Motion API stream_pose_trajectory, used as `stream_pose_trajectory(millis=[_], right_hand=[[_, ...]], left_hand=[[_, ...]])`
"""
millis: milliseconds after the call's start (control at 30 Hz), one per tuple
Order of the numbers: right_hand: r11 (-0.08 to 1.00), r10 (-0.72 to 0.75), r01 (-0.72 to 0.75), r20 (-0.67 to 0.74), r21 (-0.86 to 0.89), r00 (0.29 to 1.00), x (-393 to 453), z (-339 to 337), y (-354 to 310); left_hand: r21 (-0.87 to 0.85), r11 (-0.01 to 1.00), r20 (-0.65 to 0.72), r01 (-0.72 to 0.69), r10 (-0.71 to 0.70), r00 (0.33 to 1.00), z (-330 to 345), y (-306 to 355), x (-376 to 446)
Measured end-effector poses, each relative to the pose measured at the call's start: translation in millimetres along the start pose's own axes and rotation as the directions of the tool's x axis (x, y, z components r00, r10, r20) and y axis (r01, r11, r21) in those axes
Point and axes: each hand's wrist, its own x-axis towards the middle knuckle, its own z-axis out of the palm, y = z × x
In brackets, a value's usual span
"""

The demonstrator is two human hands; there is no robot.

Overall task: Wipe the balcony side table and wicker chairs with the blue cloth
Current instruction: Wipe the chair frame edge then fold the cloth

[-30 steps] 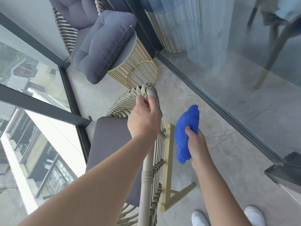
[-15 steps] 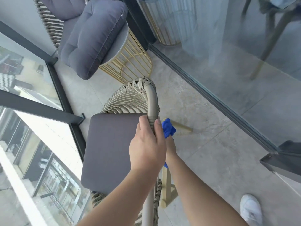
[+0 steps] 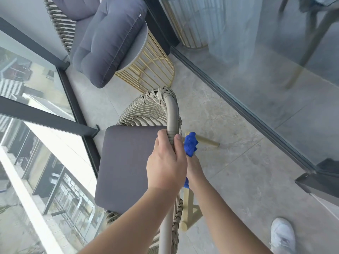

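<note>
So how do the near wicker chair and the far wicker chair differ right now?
The near wicker chair has a flat, thin seat pad, while the far wicker chair carries thick, puffy cushions. The left hand grips the near chair's frame, and the right hand holds the blue cloth behind it; nobody touches the far chair. Both have beige woven backs.

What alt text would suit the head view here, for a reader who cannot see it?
A person's left hand grips the curved top rail of a wicker chair while the right hand, mostly hidden behind it, holds a blue cloth against the chair's outer side. A grey cushion rests on a side table beyond.
</note>
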Motion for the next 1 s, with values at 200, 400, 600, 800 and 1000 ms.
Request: stream_pose_trajectory(millis=[200,400,600,800,1000], right_hand=[[1.000,-0.014,0.012,0.074,0.027,0.997,-50,-5,-23],[0.985,-0.158,0.146,0.146,0.094,0.976,-108,-10,-40],[0.938,-0.220,0.144,0.221,0.316,0.950,-166,-21,-59],[0.927,-0.237,0.142,0.247,0.348,0.940,-209,-36,-79],[0.937,-0.257,0.206,0.159,0.283,0.953,-205,-63,-72]], left_hand=[[-0.001,1.000,-0.005,0.001,-0.001,1.000,1,0,0],[-0.009,1.000,-0.021,0.007,-0.008,1.000,2,-2,0],[-0.032,0.999,-0.028,-0.005,0.004,1.000,2,-3,-1],[-0.021,1.000,-0.032,-0.023,0.023,0.999,0,0,1],[-0.024,1.000,-0.033,-0.011,0.010,0.999,1,0,-2]])
